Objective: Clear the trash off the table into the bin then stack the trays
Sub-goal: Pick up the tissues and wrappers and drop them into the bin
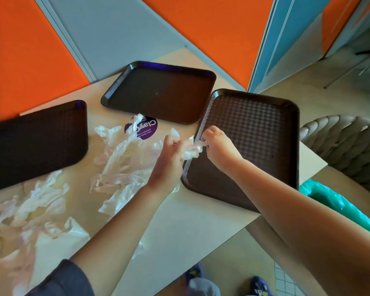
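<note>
A: Obs. 1. Landmark = right tray [252, 144]. Both hands meet at its left rim. Left hand [169, 159] is curled around a crumpled plastic wad [189, 151]; right hand [217, 146] pinches the wad's far end, fingers closed on it just over the rim.

B: Why 2 hands on 1 wad?

A: Judgement: bunching it small, so loose film goes to the bin in 1 lump rather than trailing.

B: Remaining trash?

A: Loose plastic wrappers [118, 159] lie on the table [190, 227] left of the right tray, spreading toward the near-left corner. A purple sticker [144, 129] sits just left of that tray's far corner, partly under a wrapper.

B: Bin?

A: Green-lined bin [338, 208] stands off the table edge, right of the right tray, near the right arm. Probably why gathering happens at this side.

B: Other trays?

A: Far tray [160, 92] beyond its left corner, left tray [34, 142] well left. All 3 apart, unstacked. Stacking not yet begun.
</note>
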`<move>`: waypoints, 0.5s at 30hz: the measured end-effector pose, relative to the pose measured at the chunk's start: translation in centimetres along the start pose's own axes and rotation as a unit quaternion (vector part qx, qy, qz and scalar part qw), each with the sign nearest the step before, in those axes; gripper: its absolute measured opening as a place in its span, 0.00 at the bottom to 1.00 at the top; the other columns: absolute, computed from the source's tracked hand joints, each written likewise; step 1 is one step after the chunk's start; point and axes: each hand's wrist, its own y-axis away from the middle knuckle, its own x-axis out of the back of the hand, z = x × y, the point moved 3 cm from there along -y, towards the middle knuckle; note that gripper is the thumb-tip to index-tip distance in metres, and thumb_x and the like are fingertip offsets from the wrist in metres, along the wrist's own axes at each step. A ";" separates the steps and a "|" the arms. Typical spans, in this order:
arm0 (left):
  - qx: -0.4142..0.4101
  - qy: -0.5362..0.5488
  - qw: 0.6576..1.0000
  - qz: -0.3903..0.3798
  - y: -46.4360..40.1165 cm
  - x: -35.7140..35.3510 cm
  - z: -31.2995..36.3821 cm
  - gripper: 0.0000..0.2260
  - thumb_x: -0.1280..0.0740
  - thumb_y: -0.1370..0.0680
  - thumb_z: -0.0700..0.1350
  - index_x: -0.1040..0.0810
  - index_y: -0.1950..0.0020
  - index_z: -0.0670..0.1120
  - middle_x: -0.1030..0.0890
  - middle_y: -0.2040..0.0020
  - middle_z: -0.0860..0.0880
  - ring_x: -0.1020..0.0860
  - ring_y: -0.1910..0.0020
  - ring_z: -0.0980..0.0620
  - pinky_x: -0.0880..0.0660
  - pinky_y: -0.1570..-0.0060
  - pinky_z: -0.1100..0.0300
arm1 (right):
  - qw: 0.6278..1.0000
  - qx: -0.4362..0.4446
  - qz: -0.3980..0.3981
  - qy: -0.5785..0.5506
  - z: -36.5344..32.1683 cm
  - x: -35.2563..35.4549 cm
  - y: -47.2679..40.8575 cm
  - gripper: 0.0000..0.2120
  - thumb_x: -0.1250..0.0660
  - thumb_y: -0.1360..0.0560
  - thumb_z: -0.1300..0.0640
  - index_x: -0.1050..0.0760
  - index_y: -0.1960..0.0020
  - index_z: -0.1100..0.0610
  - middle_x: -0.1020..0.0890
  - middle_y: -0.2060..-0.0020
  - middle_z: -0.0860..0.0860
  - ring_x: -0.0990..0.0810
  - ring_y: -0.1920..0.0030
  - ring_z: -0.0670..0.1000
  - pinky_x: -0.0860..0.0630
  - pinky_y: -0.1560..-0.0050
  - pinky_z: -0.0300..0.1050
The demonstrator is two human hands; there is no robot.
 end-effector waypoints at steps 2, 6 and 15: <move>0.000 0.000 1.000 -0.005 0.1 -1.2 1.3 0.10 0.41 0.21 0.37 0.27 0.40 0.38 0.32 0.50 0.51 0.28 0.50 0.62 0.32 0.50 0.75 | 1.000 -0.006 0.011 0.011 1.3 1.4 1.3 0.17 0.42 0.26 0.72 0.27 0.40 0.62 0.26 0.44 0.57 0.29 0.43 0.56 0.28 0.48 0.43; -0.053 0.047 0.997 -0.036 0.7 -3.6 5.0 0.10 0.36 0.26 0.38 0.24 0.46 0.36 0.31 0.47 0.41 0.27 0.49 0.49 0.31 0.47 0.72 | 0.997 -0.035 0.051 0.038 4.4 3.8 3.8 0.17 0.39 0.25 0.69 0.28 0.38 0.59 0.28 0.42 0.55 0.33 0.42 0.55 0.27 0.48 0.45; -0.048 0.025 0.996 -0.077 2.7 -9.5 9.6 0.09 0.34 0.25 0.44 0.21 0.54 0.39 0.28 0.54 0.42 0.26 0.55 0.49 0.30 0.45 0.64 | 0.993 -0.048 0.094 0.050 12.5 8.0 9.1 0.08 0.35 0.30 0.73 0.21 0.53 0.65 0.28 0.51 0.60 0.28 0.50 0.60 0.30 0.58 0.43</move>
